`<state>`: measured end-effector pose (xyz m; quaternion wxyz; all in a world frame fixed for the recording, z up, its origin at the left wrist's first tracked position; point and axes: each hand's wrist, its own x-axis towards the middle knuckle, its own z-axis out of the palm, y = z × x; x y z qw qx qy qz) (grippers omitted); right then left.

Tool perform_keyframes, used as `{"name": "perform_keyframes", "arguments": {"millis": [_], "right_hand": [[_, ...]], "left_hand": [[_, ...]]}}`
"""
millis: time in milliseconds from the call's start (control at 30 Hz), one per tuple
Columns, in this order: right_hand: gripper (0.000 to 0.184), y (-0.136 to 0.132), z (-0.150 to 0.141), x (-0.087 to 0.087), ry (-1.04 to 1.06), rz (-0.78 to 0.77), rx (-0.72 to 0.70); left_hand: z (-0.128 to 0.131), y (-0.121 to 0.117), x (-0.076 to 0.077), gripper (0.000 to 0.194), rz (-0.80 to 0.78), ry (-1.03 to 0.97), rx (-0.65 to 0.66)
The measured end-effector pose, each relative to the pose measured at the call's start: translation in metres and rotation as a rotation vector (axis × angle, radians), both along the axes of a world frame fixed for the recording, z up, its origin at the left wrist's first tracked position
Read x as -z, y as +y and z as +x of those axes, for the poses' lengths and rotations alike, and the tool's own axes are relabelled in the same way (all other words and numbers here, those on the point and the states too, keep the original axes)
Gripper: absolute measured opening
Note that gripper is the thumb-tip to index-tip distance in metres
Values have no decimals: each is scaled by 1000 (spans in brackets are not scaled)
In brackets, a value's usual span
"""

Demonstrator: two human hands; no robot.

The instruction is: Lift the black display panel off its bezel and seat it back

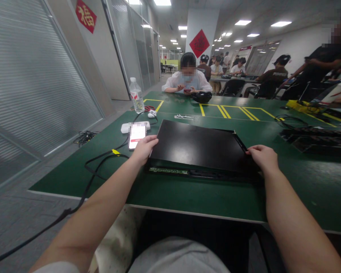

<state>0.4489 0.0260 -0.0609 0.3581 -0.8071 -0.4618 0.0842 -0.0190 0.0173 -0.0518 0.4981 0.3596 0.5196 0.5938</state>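
A thin, glossy black screen panel (196, 146) is tilted over a black frame (216, 174) on the green table. Along the frame's near side shows a strip of green circuit board (169, 171). My left hand (144, 149) is closed on the panel's left edge, thumb on top. At the right edge, my right hand (263, 158) is closed in a pinch where the panel and the frame's side rail meet. The undersides of both edges are hidden.
A lit phone (136, 136) leans on a white device (126, 127) beside my left hand. Behind them stands a water bottle (136, 96). A black cable (92, 178) crosses the table's left side. Stacked black frames (324, 138) lie at right. A person (187, 77) sits opposite.
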Motion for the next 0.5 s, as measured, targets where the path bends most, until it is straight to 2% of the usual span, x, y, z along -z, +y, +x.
{"name": "perform_keyframes", "arguments": {"millis": [167, 333, 500], "right_hand": [[7, 0, 0, 0, 3, 28, -12], [10, -1, -2, -2, 2, -5, -10], [8, -2, -3, -4, 29, -20, -4]], "left_hand": [[-4, -1, 3, 25, 4, 239, -6], [-10, 0, 3, 7, 92, 622, -1], [-16, 4, 11, 17, 75, 785, 25]]}}
